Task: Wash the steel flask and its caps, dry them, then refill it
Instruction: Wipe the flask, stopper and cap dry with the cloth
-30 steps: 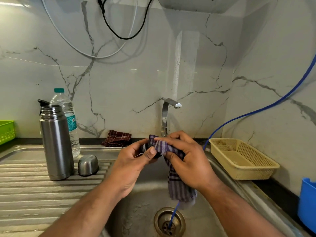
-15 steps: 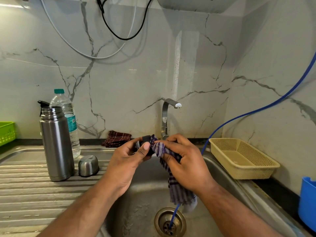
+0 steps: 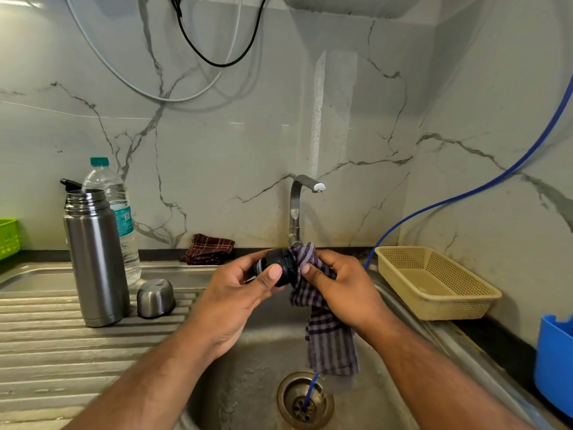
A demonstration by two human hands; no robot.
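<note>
Over the sink basin (image 3: 248, 383), my left hand (image 3: 238, 293) grips a black inner cap (image 3: 277, 265), thumb across its side. My right hand (image 3: 338, 283) pinches a purple striped cloth (image 3: 328, 339) against the cap's right end; the rest of the cloth hangs down toward the drain (image 3: 305, 400). The open steel flask (image 3: 94, 259) stands upright on the ribbed draining board (image 3: 46, 342) at the left. Its steel cup cap (image 3: 156, 297) lies mouth down beside it. A clear water bottle (image 3: 119, 218) with a green lid stands behind the flask.
The tap (image 3: 297, 209) rises at the back of the sink. A blue hose (image 3: 465, 193) runs from the right wall into the drain. A beige basket (image 3: 434, 282) sits at the right, a blue container (image 3: 555, 364) nearer, a maroon cloth (image 3: 208, 249) at the back, a green basket (image 3: 8, 238) far left.
Both hands shifted slightly left and up. The cloth slid off the black cap, which now shows plainly in my left hand, with the cloth bunched at its right end.
</note>
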